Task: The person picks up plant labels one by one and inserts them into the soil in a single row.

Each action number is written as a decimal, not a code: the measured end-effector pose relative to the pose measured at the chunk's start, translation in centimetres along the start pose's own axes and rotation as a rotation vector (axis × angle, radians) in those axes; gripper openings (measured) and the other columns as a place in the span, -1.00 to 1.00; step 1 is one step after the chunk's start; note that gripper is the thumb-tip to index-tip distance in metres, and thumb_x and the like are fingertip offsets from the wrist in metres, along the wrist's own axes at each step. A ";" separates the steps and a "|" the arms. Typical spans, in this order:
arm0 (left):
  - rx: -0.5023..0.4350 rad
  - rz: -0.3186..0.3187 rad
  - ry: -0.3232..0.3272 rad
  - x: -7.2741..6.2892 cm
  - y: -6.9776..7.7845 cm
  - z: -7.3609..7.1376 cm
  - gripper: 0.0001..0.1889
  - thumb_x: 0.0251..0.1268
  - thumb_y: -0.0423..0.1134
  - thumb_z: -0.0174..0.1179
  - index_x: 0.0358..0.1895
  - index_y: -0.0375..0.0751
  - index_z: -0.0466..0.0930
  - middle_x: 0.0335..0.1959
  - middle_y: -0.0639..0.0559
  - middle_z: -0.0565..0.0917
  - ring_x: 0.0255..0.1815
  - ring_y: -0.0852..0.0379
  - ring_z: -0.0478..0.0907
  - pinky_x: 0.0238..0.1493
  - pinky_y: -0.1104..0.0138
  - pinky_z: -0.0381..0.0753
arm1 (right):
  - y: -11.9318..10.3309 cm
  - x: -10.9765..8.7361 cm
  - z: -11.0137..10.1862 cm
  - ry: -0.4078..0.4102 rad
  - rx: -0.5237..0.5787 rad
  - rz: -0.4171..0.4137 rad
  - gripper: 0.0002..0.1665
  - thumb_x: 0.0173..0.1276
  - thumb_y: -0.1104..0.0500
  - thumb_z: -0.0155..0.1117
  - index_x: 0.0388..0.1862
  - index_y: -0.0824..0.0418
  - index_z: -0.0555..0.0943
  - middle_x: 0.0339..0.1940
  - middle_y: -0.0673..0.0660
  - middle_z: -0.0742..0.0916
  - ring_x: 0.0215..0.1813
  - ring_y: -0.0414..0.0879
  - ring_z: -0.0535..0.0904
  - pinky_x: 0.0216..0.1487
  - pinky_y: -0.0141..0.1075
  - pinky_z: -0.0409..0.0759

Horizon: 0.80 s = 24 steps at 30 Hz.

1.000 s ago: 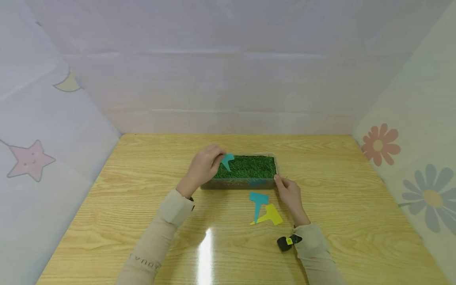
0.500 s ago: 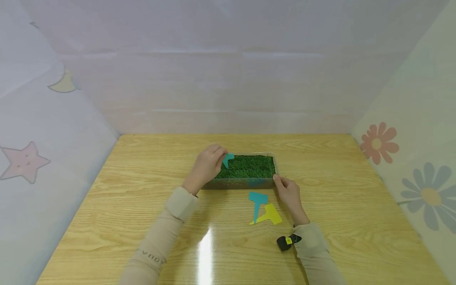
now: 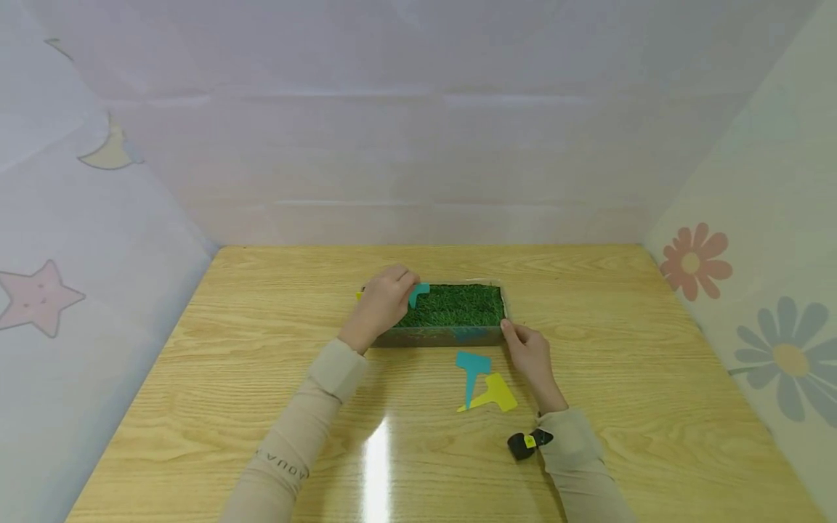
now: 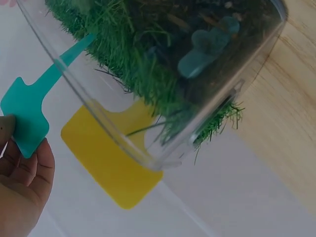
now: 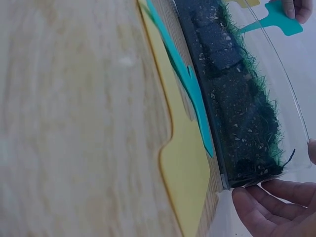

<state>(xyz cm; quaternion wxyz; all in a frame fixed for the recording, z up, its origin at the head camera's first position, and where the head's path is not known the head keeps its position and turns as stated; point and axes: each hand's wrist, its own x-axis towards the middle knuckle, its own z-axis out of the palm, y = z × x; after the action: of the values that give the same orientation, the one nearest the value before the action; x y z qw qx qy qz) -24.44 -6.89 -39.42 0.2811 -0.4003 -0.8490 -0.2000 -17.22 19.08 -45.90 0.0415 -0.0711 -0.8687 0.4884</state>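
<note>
A clear rectangular planter box (image 3: 447, 337) holds dark soil under green grass (image 3: 461, 305). My left hand (image 3: 386, 301) is over its left part, pinching the head of a teal T-shaped plant label (image 4: 25, 113) between thumb and fingers. In the left wrist view the label's stem runs down into the grass. Next to it a yellow plant label (image 4: 111, 160) stands in the grass at the box's left end, mostly hidden by my hand in the head view. My right hand (image 3: 531, 354) grips the box's right end, thumb near the rim and fingers below.
In front of the box, a blue plant label (image 3: 474, 363) lies across the stem of a yellow plant label (image 3: 502, 393) on the wooden table (image 3: 261, 363). A black wrist camera (image 3: 521, 446) sits at my right cuff. A pale wall (image 3: 418, 167) rises behind the table.
My left hand has shifted slightly right with the teal label, whose stem shows less above the grass. A yellow edge now peeks out left of that hand. The right hand keeps its place.
</note>
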 end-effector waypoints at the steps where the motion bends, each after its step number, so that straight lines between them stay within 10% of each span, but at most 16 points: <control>1: 0.005 -0.001 -0.009 0.0 0.0 0.1 -0.91 0.14 -0.52 0.16 -0.30 -0.33 0.58 -0.37 -0.07 0.57 -0.33 0.05 0.53 -0.27 0.37 0.55 | 0.0 0.0 0.0 0.000 -0.003 0.001 -0.39 0.43 -0.08 -0.08 0.09 0.43 0.50 0.05 0.39 0.56 0.10 0.23 0.45 0.05 0.04 0.44; 24: -0.018 -0.078 -0.023 -0.8 -0.2 1.7 -0.91 0.15 -0.53 0.15 -0.30 -0.35 0.59 -0.41 -0.09 0.58 -0.40 0.06 0.52 -0.35 0.37 0.55 | -0.1 0.0 0.0 -0.007 0.017 0.004 -0.39 0.44 -0.07 -0.09 0.09 0.44 0.49 0.07 0.40 0.54 0.12 0.23 0.43 0.06 0.05 0.44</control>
<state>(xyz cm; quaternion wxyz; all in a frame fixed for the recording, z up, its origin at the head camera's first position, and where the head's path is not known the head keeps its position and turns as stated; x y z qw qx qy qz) -24.69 -6.48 -41.22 0.2598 -0.3718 -0.8651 -0.2140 -17.19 19.06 -45.82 0.0383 -0.0708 -0.8645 0.4962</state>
